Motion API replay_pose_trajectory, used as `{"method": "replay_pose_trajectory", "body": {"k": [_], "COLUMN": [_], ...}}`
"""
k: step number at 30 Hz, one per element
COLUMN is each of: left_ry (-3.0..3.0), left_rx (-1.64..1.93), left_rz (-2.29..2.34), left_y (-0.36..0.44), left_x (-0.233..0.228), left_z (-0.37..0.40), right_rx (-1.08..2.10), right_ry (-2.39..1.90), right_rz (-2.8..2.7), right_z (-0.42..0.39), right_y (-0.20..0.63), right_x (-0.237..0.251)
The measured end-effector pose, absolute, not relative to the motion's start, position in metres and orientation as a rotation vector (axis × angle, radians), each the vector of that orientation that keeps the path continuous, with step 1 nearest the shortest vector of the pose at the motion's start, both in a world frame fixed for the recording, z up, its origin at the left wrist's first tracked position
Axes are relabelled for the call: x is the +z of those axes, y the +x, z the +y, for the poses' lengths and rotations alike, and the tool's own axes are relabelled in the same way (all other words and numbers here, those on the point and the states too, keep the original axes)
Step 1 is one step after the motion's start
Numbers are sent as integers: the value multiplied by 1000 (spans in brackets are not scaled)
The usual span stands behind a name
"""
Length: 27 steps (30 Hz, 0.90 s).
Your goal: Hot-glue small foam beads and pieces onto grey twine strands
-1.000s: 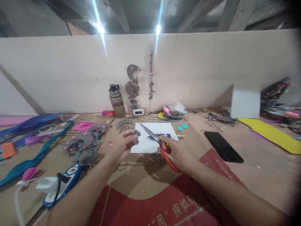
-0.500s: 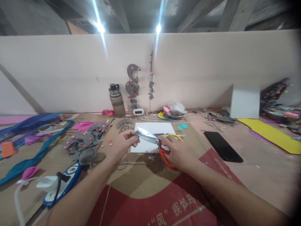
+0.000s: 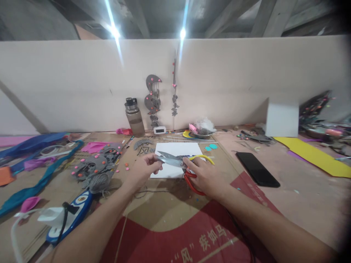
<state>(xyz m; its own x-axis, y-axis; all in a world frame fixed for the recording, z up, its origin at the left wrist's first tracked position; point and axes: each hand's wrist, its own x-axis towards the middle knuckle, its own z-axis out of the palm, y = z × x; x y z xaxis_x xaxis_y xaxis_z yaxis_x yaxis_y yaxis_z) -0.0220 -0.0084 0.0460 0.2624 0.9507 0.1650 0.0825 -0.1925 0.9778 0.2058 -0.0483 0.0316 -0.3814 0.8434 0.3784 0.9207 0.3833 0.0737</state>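
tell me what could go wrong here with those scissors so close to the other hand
1. The scissors in the right hand point their blades at the left hand, whose fingers pinch a small grey piece right at the tips: a slip could nick them.
2. The piece is tiny, so it could twist or drop mid-cut.

Single view only, from a head-worn camera. It looks forward and slightly down across the worktable (image 3: 301, 190), taking in the pale back wall (image 3: 82, 84) and ceiling beams. Both forearms enter from the bottom edge, close to the lens. Picture edges bow outward.
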Motion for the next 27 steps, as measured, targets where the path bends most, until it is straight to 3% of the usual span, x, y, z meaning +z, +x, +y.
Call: {"method": "replay_pose_trajectory", "body": {"k": [20,27], "left_ry": [1679,1446], "left_rx": [1069,1134], "left_rz": [1084,984], "left_y": [-25,-23], "left_x": [47,46], "left_z": [-9,-7], "right_rx": [-438,-147], "right_ry": [-1552,-1504], "right_rz": [-2388,-2234], "right_z": [-49,-44], "right_y": [209,213], "right_x": [34,26]}}
